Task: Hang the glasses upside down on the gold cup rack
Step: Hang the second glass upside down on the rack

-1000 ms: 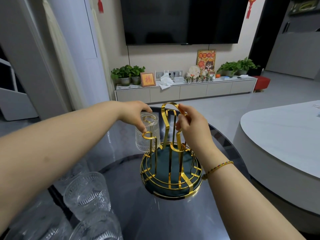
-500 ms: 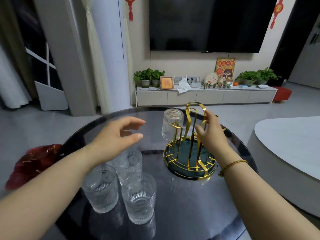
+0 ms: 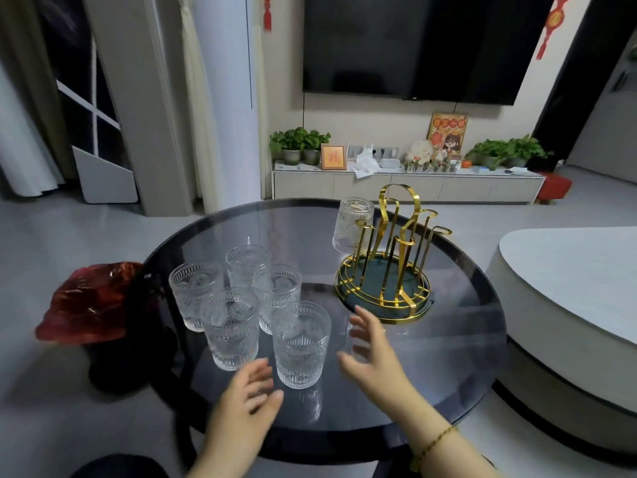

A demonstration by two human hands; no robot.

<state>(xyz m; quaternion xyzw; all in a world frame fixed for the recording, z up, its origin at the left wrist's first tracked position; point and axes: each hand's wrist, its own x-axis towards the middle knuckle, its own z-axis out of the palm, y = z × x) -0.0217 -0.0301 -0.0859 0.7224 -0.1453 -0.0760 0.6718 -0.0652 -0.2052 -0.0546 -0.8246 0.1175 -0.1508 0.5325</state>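
Observation:
The gold cup rack stands on the far right part of the round dark glass table. One textured glass hangs upside down on the rack's left prong. Several upright textured glasses stand in a cluster at the left; the nearest glass is at the front. My left hand is open just below and left of that glass, not touching it. My right hand is open to its right, fingers spread, holding nothing.
A red crumpled bag lies off the table's left edge. A white curved sofa or table sits close on the right. A TV cabinet with plants is far behind across the floor.
Both hands have left the rack and drawn back toward me, now flanking the nearest upright glass. The hung glass stays on the rack. The camera view has pulled back and tilted down.

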